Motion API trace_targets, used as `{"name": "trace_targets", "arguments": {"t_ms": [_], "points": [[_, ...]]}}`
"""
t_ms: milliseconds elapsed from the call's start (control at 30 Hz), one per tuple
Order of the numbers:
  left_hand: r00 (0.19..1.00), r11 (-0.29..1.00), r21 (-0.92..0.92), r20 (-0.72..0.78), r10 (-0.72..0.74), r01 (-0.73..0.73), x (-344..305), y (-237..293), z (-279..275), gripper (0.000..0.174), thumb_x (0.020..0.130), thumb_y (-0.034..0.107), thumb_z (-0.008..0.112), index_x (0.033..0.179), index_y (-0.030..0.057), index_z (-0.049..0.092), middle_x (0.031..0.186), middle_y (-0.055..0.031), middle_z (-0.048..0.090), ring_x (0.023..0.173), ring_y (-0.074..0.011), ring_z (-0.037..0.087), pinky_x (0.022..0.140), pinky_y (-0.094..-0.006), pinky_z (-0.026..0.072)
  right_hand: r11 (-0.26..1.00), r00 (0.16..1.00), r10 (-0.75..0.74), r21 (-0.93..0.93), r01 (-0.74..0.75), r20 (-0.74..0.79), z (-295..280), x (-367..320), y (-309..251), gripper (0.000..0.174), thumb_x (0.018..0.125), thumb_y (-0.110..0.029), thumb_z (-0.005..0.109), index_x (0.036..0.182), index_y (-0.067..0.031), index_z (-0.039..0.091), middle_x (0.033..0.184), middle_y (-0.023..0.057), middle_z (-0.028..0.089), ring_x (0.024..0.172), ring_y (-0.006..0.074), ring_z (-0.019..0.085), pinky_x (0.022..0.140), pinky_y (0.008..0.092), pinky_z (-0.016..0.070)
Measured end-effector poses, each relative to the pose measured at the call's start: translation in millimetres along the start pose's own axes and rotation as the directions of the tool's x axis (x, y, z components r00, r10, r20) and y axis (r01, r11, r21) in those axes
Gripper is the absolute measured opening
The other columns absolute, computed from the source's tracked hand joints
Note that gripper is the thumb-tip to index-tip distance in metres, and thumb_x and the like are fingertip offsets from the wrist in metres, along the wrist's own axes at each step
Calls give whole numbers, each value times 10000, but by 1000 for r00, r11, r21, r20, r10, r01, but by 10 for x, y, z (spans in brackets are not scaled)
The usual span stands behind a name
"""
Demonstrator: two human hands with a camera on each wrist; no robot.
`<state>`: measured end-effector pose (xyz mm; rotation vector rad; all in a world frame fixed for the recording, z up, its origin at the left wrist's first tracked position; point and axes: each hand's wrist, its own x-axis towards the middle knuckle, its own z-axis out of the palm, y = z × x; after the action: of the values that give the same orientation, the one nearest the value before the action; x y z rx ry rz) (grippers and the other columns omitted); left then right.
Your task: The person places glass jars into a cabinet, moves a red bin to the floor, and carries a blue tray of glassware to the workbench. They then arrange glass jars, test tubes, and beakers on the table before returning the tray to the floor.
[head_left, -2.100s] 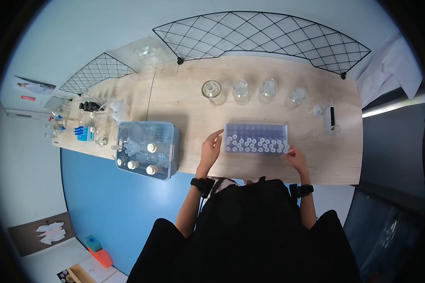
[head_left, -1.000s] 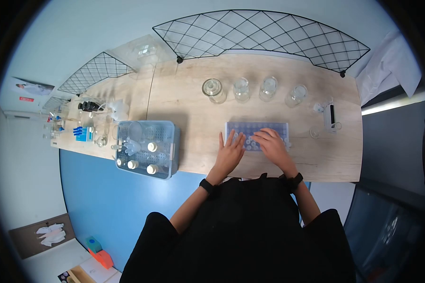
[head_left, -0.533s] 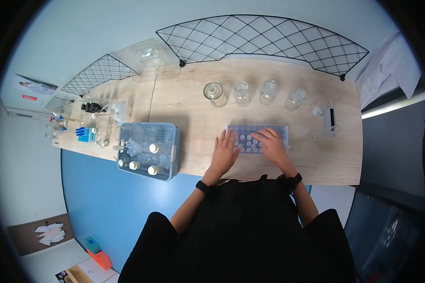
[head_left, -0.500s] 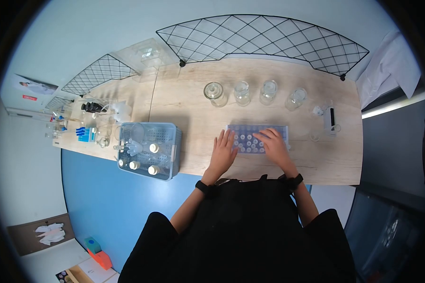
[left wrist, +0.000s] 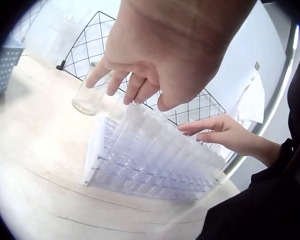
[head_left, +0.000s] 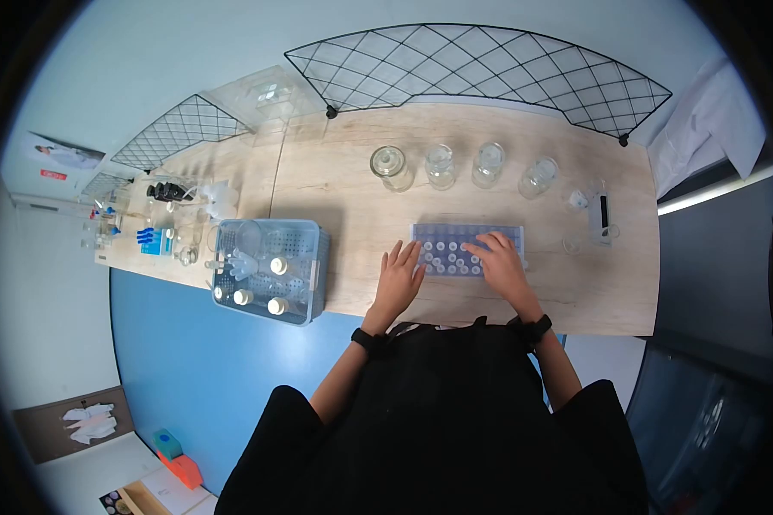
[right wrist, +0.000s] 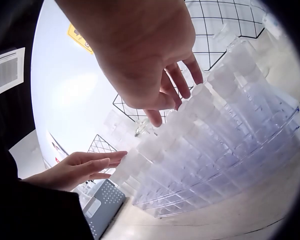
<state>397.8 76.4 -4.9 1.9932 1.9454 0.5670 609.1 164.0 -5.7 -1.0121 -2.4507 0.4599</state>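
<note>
A clear, purple-tinted tube rack [head_left: 468, 230] stands near the front of the wooden bench, carrying rows of tubes with white caps [head_left: 452, 257]. My left hand [head_left: 396, 283] reaches to its left end, fingers spread and fingertips right at the end caps. Over the right part of the rack my right hand [head_left: 502, 268] rests its fingertips on the caps, covering several of them. In the left wrist view the tubes [left wrist: 145, 145] lean in the rack below my loosely bent left fingers. In the right wrist view my right fingers [right wrist: 177, 82] reach down among the cap tops.
Behind the rack stand several glass bottles [head_left: 441, 167]. A blue basket [head_left: 320, 257] with white-capped bottles sits to the left. Small glassware and a black-and-white item [head_left: 604, 215] lie at the right. A black wire grid [head_left: 489, 69] runs along the back.
From the rack's two ends, both hands came in over the caps. My left hand then drew back left, uncovering caps in the middle; my right hand stayed over the right part.
</note>
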Motion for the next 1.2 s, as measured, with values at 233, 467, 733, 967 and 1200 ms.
{"name": "trace_targets", "arguments": {"t_ms": [233,467,733,967,1200], "points": [[997,999,-41,-71,14,-17,-12,-16,-28,441,826,192,527,1221,23,426,1224,-162,445,1159,-365,371,938,-476,308,996,995,76,60,-72,-67,-116,-107,107,381,643,21,535,974,-136,642,987,75,560,972,253,480,848,372,384],[998,999,-44,-65,2,-5,-14,21,-16,420,817,170,547,1199,21,459,1213,-190,458,1158,-358,385,953,-419,328,997,997,42,-56,-45,-62,-98,-114,116,394,645,20,513,979,-141,643,973,72,560,964,260,480,837,373,387],[997,997,-73,-81,6,-12,-9,16,-14,438,813,165,543,1214,23,439,1215,-193,447,1150,-364,381,941,-434,322,998,995,54,-20,-56,-81,-191,-99,77,408,641,27,508,991,-138,637,1000,79,556,980,265,475,846,376,382],[997,996,-86,-77,11,-18,-11,55,-50,441,812,162,544,1217,25,436,1220,-198,443,1154,-369,379,946,-430,321,998,996,53,-20,-54,-72,-241,-275,165,364,633,25,513,931,-128,654,985,82,558,978,267,478,851,379,380],[996,995,-95,-84,20,-28,-4,61,-43,437,812,154,543,1219,33,435,1217,-199,444,1151,-372,379,942,-429,327,996,993,86,-8,-87,-81,-174,-233,133,359,641,28,495,930,-124,645,983,89,552,985,271,473,850,378,378]]}}
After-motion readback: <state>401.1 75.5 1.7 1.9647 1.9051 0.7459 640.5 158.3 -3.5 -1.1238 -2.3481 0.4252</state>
